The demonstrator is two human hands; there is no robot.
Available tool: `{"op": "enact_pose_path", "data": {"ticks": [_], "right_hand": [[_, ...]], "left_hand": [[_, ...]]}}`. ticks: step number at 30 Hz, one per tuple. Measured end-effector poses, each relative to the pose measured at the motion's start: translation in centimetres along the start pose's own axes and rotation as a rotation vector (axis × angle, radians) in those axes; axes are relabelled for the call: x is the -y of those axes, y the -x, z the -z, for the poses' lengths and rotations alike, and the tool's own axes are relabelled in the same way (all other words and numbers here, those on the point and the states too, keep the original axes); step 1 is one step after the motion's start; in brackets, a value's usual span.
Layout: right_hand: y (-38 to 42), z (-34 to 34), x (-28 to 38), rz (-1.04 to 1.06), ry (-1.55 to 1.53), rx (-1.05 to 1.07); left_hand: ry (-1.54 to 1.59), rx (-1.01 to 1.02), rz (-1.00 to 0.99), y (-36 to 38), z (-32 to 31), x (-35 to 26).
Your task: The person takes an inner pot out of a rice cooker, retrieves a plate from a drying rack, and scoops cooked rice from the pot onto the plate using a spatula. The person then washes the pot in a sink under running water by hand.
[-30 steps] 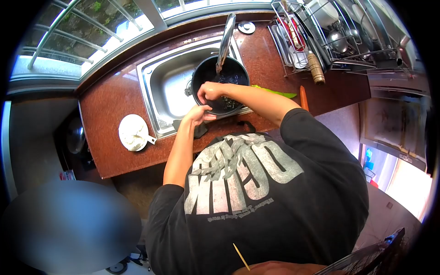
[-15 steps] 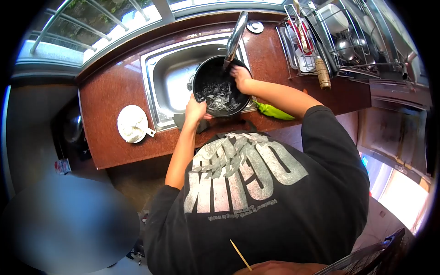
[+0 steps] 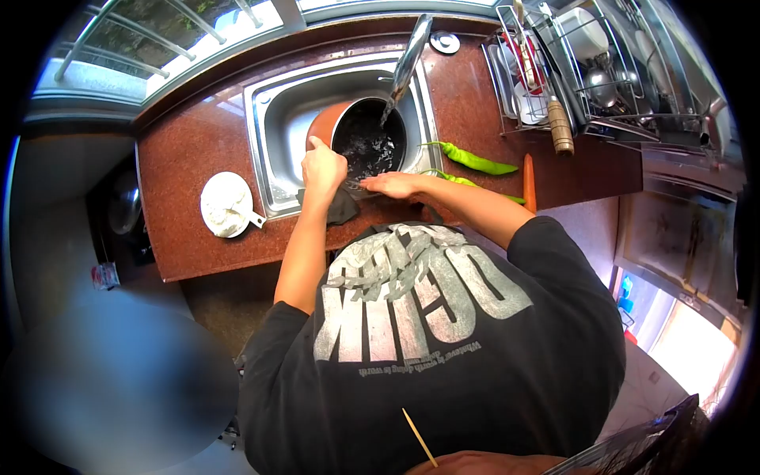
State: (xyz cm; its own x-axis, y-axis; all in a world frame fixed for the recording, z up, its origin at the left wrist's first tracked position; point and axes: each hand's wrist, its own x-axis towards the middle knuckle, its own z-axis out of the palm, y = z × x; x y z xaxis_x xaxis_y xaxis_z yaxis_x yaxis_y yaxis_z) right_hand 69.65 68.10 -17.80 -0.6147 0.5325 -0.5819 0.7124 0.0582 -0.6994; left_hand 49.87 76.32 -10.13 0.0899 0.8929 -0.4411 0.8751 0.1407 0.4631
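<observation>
A pot, orange outside and dark inside, sits tilted in the steel sink. Water from the faucet runs into it, and the water inside is rippling. My left hand grips the pot's left side, thumb up on the outer wall. At the near rim lies my right hand, palm down with fingers stretched out; whether it touches the rim is hard to tell. A dark cloth rests on the sink's front edge, beside my left wrist.
Two green peppers and a carrot lie right of the sink. A white handled dish with white contents stands on the left counter. At the back right is a dish rack with utensils, near a small round lid.
The pot has tipped and shifted left, showing its orange outside. My right hand has come out of the pot to its near rim. My left hand has moved up its side.
</observation>
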Motion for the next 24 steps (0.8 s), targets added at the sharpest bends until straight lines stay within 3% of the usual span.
{"op": "enact_pose_path", "data": {"ticks": [3, 5, 9, 11, 15, 16, 17, 19, 23, 24], "right_hand": [[0.7, 1.0, 0.9, 0.041, -0.010, -0.025], [1.7, 2.7, 2.2, -0.196, 0.658, 0.056], [3.3, 5.7, -1.3, -0.165, 1.162, -0.235], [4.2, 6.4, -2.5, -0.008, 1.190, -0.374], [4.9, 4.7, -1.9, -0.016, 1.237, -0.398], [4.7, 3.9, -1.7, -0.007, 1.216, -0.492], [4.7, 3.1, -1.5, -0.044, 1.157, -0.434], [4.6, 1.4, -1.7, 0.122, 0.826, -0.447], [4.5, 2.2, -1.9, 0.130, 0.767, -0.405], [4.3, 2.9, -1.8, 0.050, 0.918, -0.486]], "left_hand": [[0.068, 0.088, 0.081, -0.7, 0.2, 0.7], [0.034, 0.062, 0.060, -0.2, 0.5, 0.7], [-0.002, 0.019, 0.038, 0.9, 0.7, 0.3], [-0.008, 0.024, 0.053, 0.9, 0.7, 0.6], [0.021, 0.051, 0.030, 1.4, 1.5, 0.3], [0.027, 0.051, 0.037, 1.6, 1.2, 0.3], [0.011, 0.035, 0.022, 1.6, 0.9, 0.2], [-0.007, -0.004, 0.003, 1.3, 0.6, -0.1], [-0.016, 0.003, -0.018, 1.0, 0.7, 0.2], [-0.021, 0.021, -0.021, 1.1, 0.7, 0.3]]}}
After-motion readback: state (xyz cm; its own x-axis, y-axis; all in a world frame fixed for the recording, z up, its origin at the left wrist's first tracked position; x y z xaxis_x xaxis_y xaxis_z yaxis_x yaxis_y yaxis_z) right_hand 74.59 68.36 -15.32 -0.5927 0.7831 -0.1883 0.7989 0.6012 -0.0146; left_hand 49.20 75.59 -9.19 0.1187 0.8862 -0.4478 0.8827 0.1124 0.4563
